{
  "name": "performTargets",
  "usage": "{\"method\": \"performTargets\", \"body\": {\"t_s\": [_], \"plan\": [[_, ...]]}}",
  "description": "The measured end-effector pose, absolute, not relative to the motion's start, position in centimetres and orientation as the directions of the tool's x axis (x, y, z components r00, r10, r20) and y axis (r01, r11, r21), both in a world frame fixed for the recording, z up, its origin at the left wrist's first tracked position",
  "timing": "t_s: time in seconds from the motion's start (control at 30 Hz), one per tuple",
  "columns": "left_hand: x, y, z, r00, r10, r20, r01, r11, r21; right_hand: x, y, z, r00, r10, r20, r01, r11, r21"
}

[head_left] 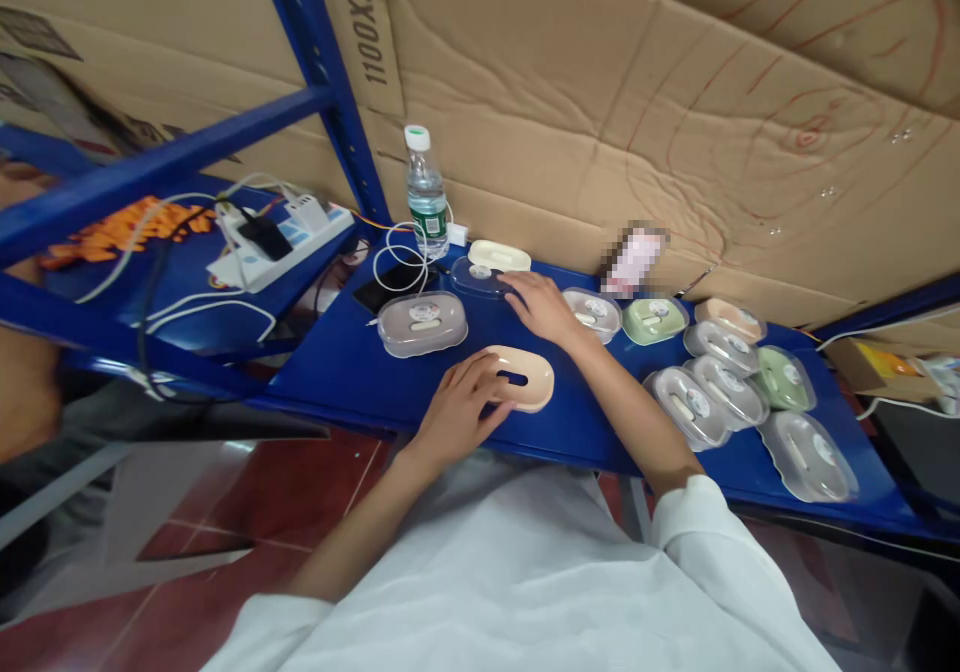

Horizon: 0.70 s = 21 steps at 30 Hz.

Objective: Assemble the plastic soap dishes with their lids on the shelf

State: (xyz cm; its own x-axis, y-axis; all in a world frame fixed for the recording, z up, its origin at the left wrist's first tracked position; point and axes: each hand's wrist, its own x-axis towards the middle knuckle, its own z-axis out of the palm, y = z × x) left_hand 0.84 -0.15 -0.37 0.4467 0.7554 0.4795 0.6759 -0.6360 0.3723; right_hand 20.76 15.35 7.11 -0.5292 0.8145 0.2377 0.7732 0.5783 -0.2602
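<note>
My left hand [472,392] curls round the left end of a peach oval plastic dish [534,370], with the fingers over it and the thumb at its near side. The dish has a dark slot-like opening in its middle and sits on the blue table [360,372]. Further back, my right hand [541,308] reaches to the right end of a clear oval lid [469,274], fingers stretched out and thumb apart. A cream oval dish [499,255] lies just behind that lid. Left of my hands is a closed greyish box [422,324] with a clear lid.
Several lidded boxes, grey, green and peach, cover the right side, including a green box [655,321]. A water bottle [427,192], white cable [401,257] and dark phone [386,287] occupy the back left. A power strip [281,247] and orange pieces [135,230] lie beyond the blue post.
</note>
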Motion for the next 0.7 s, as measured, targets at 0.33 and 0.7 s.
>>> {"method": "performTargets", "body": {"t_s": [0.33,0.7], "plan": [[0.1,0.1,-0.3,0.505,0.726,0.467,0.6,-0.684,0.414,18.1,21.5,8.8,-0.378,0.923,0.075,0.914,0.385,-0.128],[-0.4,-2.1,2.1,0.169,0.579,0.798,0.566,-0.72,0.402,25.1,0.8,3.8,-0.568,0.725,0.389,0.739,0.658,-0.148]]}}
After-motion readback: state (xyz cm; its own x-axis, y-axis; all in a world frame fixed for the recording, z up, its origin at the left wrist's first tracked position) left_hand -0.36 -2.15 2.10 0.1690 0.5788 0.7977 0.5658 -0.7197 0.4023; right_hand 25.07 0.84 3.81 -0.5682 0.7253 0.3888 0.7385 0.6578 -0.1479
